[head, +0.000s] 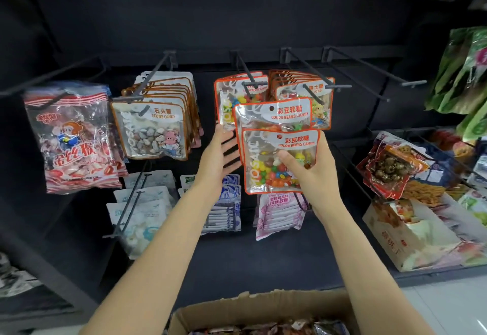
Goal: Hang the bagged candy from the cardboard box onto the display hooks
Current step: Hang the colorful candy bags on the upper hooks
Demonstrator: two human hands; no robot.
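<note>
the cardboard box [237, 313] sits nearest, below the display hooks [247, 71]. in the upper row, from left to right, hang the monkey candy bags [71, 139], the stone candy bags [152, 129], the color beans bags on the hook [232, 97] and the sugar bags [316, 92]. two color beans bags [274, 150] are held before those. a lower row of white packets [142, 202] hangs underneath. a snack carton [411, 234] lies far right.

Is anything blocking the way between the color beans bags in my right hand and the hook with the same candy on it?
Nothing visible does. The right hand holds two color beans bags just in front of and below the hook, whose tip is bare. The open left hand sits to the side, clear of the path.
</note>
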